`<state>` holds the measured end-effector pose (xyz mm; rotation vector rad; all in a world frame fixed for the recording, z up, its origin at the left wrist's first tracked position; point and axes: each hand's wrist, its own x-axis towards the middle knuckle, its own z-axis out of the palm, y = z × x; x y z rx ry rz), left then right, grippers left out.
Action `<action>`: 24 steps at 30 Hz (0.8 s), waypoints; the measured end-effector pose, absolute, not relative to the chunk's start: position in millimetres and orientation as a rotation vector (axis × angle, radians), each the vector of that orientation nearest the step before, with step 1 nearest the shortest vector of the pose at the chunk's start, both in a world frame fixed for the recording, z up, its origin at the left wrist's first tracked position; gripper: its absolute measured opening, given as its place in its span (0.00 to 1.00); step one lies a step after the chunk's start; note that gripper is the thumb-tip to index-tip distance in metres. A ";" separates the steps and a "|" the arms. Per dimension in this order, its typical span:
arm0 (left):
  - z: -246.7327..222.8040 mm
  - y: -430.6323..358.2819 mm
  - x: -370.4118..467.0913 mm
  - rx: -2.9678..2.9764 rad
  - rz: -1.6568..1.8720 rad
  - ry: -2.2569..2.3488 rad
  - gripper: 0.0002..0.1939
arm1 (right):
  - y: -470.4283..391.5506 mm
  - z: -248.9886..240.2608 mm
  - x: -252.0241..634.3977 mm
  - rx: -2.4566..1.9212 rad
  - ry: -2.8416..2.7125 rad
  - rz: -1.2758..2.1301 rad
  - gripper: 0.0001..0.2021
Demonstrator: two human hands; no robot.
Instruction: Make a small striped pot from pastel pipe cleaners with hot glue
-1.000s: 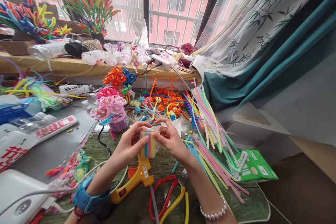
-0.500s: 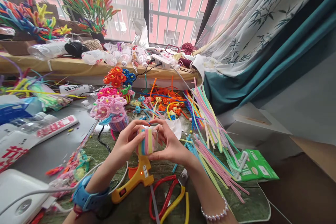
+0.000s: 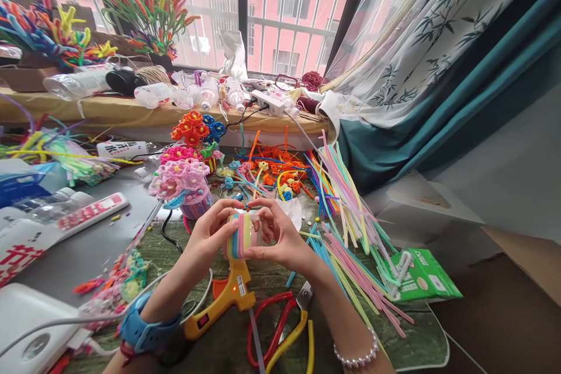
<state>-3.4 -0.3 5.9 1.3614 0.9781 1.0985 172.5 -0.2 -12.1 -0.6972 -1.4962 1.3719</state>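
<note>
Between both hands is a small clear plastic cup (image 3: pixel 242 235), partly wrapped in pastel pipe cleaners of blue, pink and yellow. My left hand (image 3: pixel 215 228) grips its wrapped side, thumb across the strips. My right hand (image 3: pixel 280 234) closes on the bare clear side, thumb low and fingers curled over the top. Just below the cup lies a yellow hot glue gun (image 3: pixel 225 298) with a lit orange light; the cup hides its nozzle. Under my right forearm are red-and-yellow-handled pliers or cutters (image 3: pixel 287 327); their exact kind is unclear.
Pastel pipe cleaners (image 3: pixel 350 263) spread at right beside a green packet (image 3: pixel 429 274). Pink fuzzy flowers (image 3: pixel 179 178) stand in a wrapped pot behind my left hand. A white power bank (image 3: pixel 37 327) with a cable sits at lower left. Plastic bottles (image 3: pixel 153 95) line the windowsill.
The cup has turned slightly in my hands, and my left thumb sits a little differently on the strips. Both hands keep their hold. The whole view shifts slightly left.
</note>
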 end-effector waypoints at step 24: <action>4.8 0.6 -5.0 1.221 1.075 0.958 0.20 | -2.8 -15.0 177.1 -0.825 -1.977 0.688 0.29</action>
